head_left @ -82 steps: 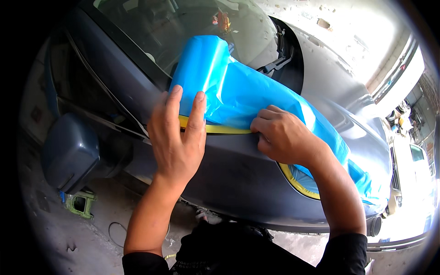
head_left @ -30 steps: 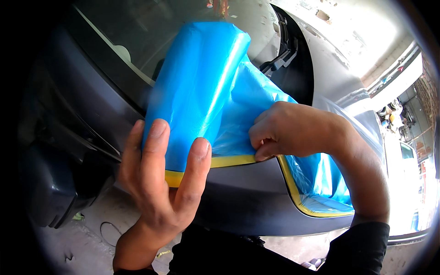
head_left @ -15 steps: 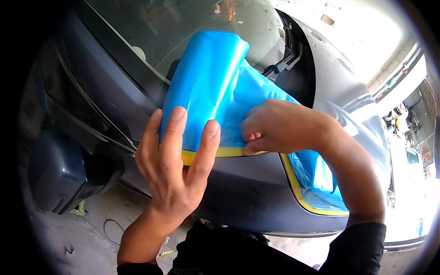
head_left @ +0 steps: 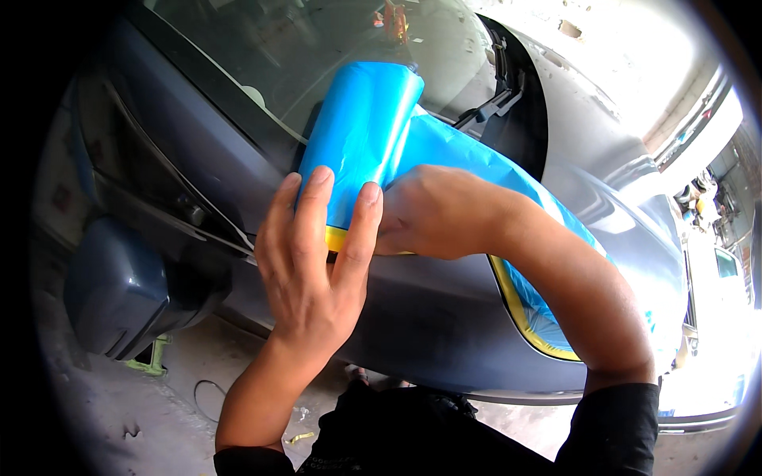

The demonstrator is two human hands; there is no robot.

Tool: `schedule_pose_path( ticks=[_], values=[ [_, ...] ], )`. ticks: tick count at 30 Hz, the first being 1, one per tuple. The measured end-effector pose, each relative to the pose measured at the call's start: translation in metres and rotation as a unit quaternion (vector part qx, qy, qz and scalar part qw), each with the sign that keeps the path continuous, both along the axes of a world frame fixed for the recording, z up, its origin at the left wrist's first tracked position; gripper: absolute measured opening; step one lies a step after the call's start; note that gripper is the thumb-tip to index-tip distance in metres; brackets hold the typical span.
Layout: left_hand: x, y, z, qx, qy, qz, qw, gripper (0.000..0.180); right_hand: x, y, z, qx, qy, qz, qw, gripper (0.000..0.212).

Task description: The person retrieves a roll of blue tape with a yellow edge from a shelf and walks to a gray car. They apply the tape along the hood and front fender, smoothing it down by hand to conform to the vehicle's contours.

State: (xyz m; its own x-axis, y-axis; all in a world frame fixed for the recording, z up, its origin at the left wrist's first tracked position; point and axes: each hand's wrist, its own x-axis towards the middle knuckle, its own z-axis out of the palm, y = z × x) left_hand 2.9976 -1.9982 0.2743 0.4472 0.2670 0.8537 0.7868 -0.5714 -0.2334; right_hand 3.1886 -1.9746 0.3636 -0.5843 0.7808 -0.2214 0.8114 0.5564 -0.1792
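Note:
A roll of blue masking film (head_left: 357, 119) edged with yellow tape (head_left: 336, 238) lies across the dark grey car's body beside the windshield. My left hand (head_left: 313, 254) rests on its lower end, fingers stretched out and spread. Against the taped edge, just right of the roll, my right hand (head_left: 436, 210) is curled closed, with its fingertips largely hidden and a little blurred. Unrolled blue film (head_left: 468, 147) runs from the roll past my right hand toward the car's front. Farther right, a yellow-taped border (head_left: 516, 321) edges more film beside the bare grey fender (head_left: 429, 309).
The side mirror (head_left: 119, 285) juts out at left. A windshield (head_left: 317, 40) and wiper (head_left: 488, 107) lie beyond the roll. Below the mirror stands a greenish support (head_left: 155, 357), near a thin loop of cable (head_left: 208, 397) on the floor. A white car (head_left: 718, 317) is at right.
My right hand has slid left along the taped edge, up close to the roll and my left hand. The view has shifted slightly; my left hand remains on the roll's lower end.

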Motion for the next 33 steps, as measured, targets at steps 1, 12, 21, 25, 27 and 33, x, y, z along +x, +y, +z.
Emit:
schedule_pose_path(
  ticks=[1, 12, 21, 25, 27, 33],
  values=[
    [-0.001, -0.001, 0.0, -0.007, 0.001, -0.004, 1.0, 0.073, -0.002, -0.001, 0.001, -0.005, 0.006, -0.01, 1.0, 0.032],
    [-0.018, -0.017, 0.016, -0.153, -0.047, -0.084, 0.984, 0.077, -0.012, -0.006, 0.004, -0.009, 0.022, -0.062, 0.998, 0.03],
    [-0.042, 0.02, 0.012, 0.012, -0.096, -0.127, 0.987, 0.063, -0.022, -0.01, 0.004, 0.041, -0.068, -0.09, 0.993, 0.036],
    [-0.066, 0.026, 0.013, 0.021, -0.144, -0.085, 0.986, 0.068, -0.022, -0.015, 0.005, 0.028, -0.042, -0.126, 0.991, 0.035],
    [-0.07, 0.025, 0.003, -0.009, -0.162, -0.093, 0.982, 0.072, -0.024, -0.018, 0.005, 0.032, -0.038, -0.125, 0.991, 0.034],
    [-0.07, -0.007, 0.013, -0.172, -0.219, -0.153, 0.948, 0.066, -0.024, -0.015, 0.0, 0.052, -0.048, -0.116, 0.991, 0.033]
  ],
)
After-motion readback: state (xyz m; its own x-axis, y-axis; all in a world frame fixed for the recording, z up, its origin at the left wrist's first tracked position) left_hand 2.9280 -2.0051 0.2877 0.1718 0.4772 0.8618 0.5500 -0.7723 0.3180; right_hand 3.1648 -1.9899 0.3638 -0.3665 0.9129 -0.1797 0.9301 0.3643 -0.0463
